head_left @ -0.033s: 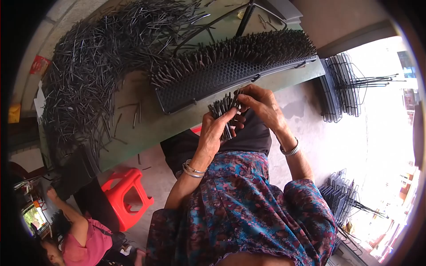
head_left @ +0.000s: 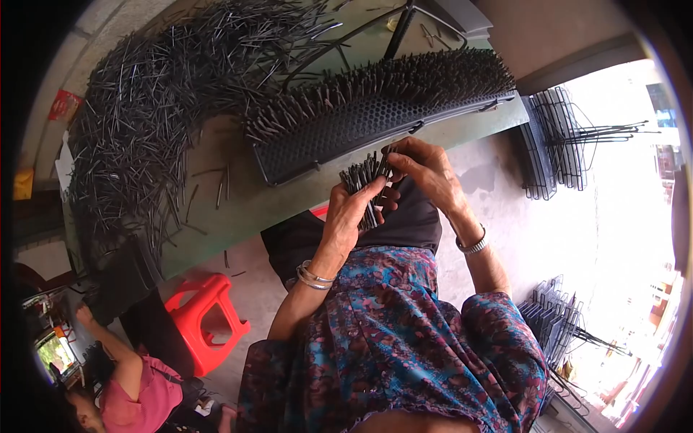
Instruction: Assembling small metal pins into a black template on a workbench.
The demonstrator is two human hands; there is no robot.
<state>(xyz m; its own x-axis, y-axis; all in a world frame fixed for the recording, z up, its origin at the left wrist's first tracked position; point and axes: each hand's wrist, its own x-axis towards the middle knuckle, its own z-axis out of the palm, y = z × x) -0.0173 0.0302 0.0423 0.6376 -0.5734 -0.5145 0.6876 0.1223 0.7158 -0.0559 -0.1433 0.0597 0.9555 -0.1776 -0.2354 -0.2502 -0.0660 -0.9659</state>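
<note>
My left hand (head_left: pixel 350 216) grips a bundle of short black rods (head_left: pixel 363 180), held upright just below the table's near edge. My right hand (head_left: pixel 427 169) pinches the top of one rod from that bundle with thumb and fingertips. Both wrists wear metal bangles. Just beyond my hands lies a long black perforated panel (head_left: pixel 361 133) on the green table (head_left: pixel 245 206), its top bristling with rods stuck upright in the holes. A large heap of loose black rods (head_left: pixel 144 123) covers the table's left and far side.
A red plastic stool (head_left: pixel 206 317) stands on the floor at lower left, next to a black bin (head_left: pixel 119 278). Another person in a pink top (head_left: pixel 137 393) sits at the bottom left. Stacks of black wire racks (head_left: pixel 552 144) stand at right and lower right (head_left: pixel 556 321).
</note>
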